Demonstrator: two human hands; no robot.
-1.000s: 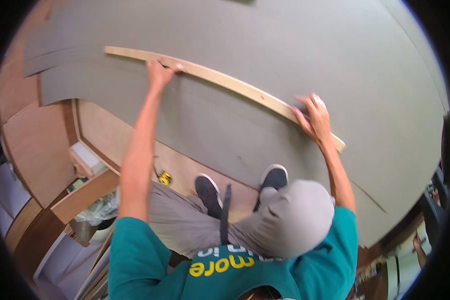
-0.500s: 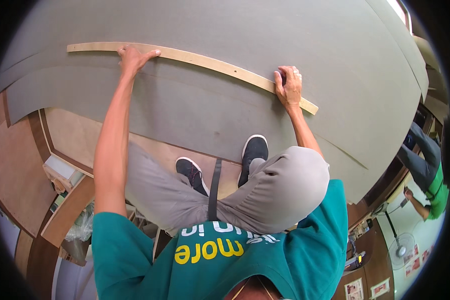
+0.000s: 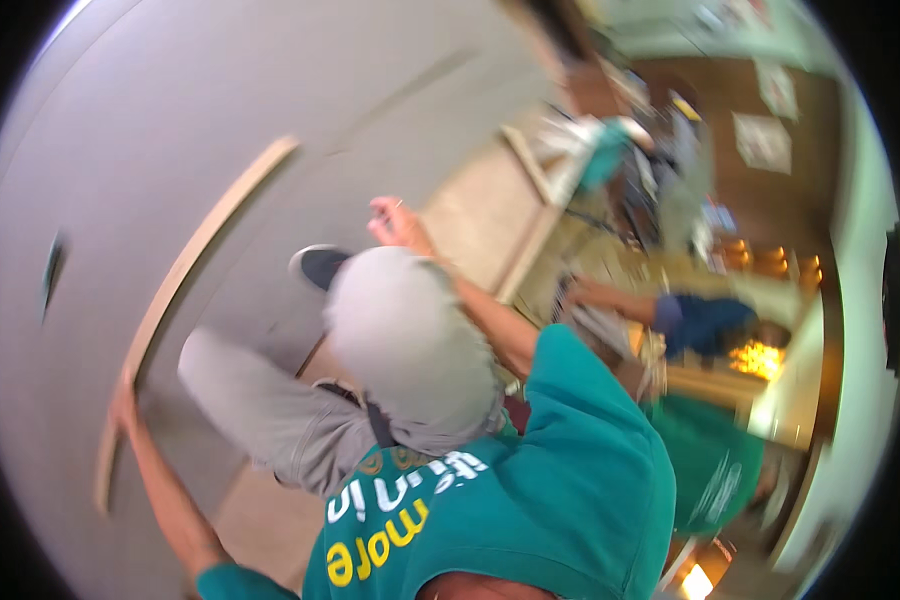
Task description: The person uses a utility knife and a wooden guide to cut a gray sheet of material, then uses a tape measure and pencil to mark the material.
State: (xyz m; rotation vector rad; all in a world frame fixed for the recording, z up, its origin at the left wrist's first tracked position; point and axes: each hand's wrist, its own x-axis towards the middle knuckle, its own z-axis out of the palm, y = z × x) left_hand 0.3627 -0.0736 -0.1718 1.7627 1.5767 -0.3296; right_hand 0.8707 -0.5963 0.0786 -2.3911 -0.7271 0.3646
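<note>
A long, narrow wooden strip (image 3: 195, 250) lies flat on a large grey sheet (image 3: 300, 60). My left hand (image 3: 123, 405) is on the strip near its lower end, holding it against the sheet; motion softens the fingers. My right hand (image 3: 400, 225) is away from the strip, above my raised knee near the sheet's right side. Its fingers look partly bent, but blur hides whether anything is in them. Beyond the strip, a slim dark tool (image 3: 52, 272) rests on the sheet; its kind is too blurred to make out.
To the right are a tan wooden panel (image 3: 475, 205) and a cluttered heap of tools and materials (image 3: 660, 180). One person (image 3: 710, 325) bends over there, and another in a green shirt (image 3: 715, 465) is close at my right. My shoe (image 3: 320, 265) stands on the sheet.
My view has swung to the right, bringing the cluttered area and people into sight. My right hand has left the strip and moved right; my left hand stays on it.
</note>
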